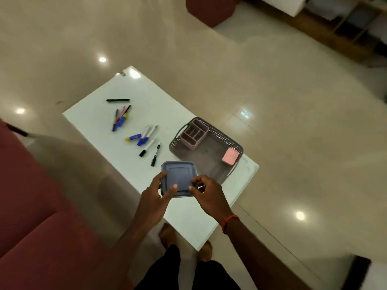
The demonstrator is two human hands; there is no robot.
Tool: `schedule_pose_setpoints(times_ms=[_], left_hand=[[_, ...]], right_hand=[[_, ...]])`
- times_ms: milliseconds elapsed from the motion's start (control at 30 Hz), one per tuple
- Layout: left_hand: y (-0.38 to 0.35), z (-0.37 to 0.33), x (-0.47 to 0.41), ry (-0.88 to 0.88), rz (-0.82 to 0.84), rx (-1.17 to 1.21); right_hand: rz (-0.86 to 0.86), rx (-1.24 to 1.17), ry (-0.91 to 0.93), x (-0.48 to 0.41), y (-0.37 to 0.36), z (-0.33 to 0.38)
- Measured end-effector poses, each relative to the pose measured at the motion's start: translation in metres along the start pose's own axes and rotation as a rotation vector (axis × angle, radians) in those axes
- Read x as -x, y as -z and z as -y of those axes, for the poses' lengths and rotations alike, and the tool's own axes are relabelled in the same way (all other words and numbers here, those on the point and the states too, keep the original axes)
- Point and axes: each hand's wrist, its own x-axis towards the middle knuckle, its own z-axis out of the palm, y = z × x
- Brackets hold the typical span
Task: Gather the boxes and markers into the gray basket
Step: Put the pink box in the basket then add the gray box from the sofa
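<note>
A square box with a grey-blue lid (pixel 179 173) sits near the front of the white table, just left of the gray basket (pixel 234 143). My left hand (pixel 156 194) grips its left edge, thumb on the lid. My right hand (pixel 206 190) pinches its right front corner. Inside the basket stand a pink divided organiser box (pixel 194 133) at the far left corner and a small pink box (pixel 230 156) by the right wall. Several markers lie on the table to the left: a black one (pixel 118 100), a mixed bunch (pixel 121 119), and a blue-and-white group (pixel 144 139).
The white table (pixel 94 120) stands on a glossy tiled floor. A dark red sofa (pixel 31 216) fills the lower left, close to the table's left side. My bare feet (pixel 167 233) show under the front edge. A red pouf (pixel 209 9) sits far back.
</note>
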Motion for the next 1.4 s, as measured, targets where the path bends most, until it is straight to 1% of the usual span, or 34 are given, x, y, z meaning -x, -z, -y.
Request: schedule_pose_setpoints(times_ms=[167, 267, 433, 633, 833, 900, 1000, 1033, 1133, 1233, 1333, 1400], left_hand=[[-0.034, -0.005, -0.060, -0.095, 0.198, -0.091], [-0.058, -0.005, -0.092, -0.117, 0.265, -0.082], [-0.099, 0.006, -0.146, -0.119, 0.326, -0.116], [-0.153, 0.038, -0.208, -0.141, 0.397, -0.179], [-0.199, 0.072, -0.240, -0.157, 0.456, -0.246], [-0.208, 0.084, -0.245, -0.207, 0.464, -0.336], [-0.215, 0.103, -0.251, -0.278, 0.437, -0.586], [-0.216, 0.106, -0.252, -0.287, 0.427, -0.637], [-0.220, 0.108, -0.252, -0.319, 0.398, -0.690], [-0.223, 0.108, -0.251, -0.351, 0.402, -0.745], [-0.224, 0.105, -0.248, -0.357, 0.416, -0.786], [-0.221, 0.101, -0.245, -0.361, 0.400, -0.769]], right_hand=[[-0.113, 0.015, -0.116, -0.022, 0.003, -0.036], [-0.165, 0.001, -0.166, -0.035, 0.005, -0.057], [-0.217, -0.016, -0.209, -0.067, -0.002, -0.099], [-0.261, 0.131, -0.206, -0.113, -0.018, -0.160], [-0.329, 0.263, -0.219, -0.141, -0.031, -0.206], [-0.332, 0.339, -0.199, -0.145, -0.032, -0.215], [-0.316, 0.541, -0.128, -0.148, -0.034, -0.226], [-0.315, 0.606, -0.100, -0.148, -0.034, -0.228], [-0.317, 0.759, -0.025, -0.147, -0.030, -0.229], [-0.300, 0.802, 0.023, -0.148, -0.028, -0.229], [-0.289, 0.738, 0.042, -0.146, -0.024, -0.228], [-0.309, 0.699, 0.044, -0.141, -0.021, -0.225]])
